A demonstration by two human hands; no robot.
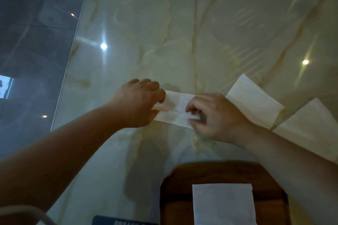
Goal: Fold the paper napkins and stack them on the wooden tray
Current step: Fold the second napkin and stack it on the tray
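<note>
A white paper napkin (177, 107) lies partly folded on the marble table, between my two hands. My left hand (139, 102) pinches its left end. My right hand (215, 117) pinches its right end with curled fingers. Two more white napkins, one (256, 102) and another (312, 124), lie flat to the right of my right hand. The dark wooden tray (175, 188) sits near the table's front edge, and a folded white napkin (223, 204) rests on it.
The glossy marble table (182, 33) ends at a slanted left edge, with dark floor (33, 42) beyond. A blue label (117, 221) shows at the bottom edge, left of the tray. A pale curved object (27, 213) sits at the bottom left corner.
</note>
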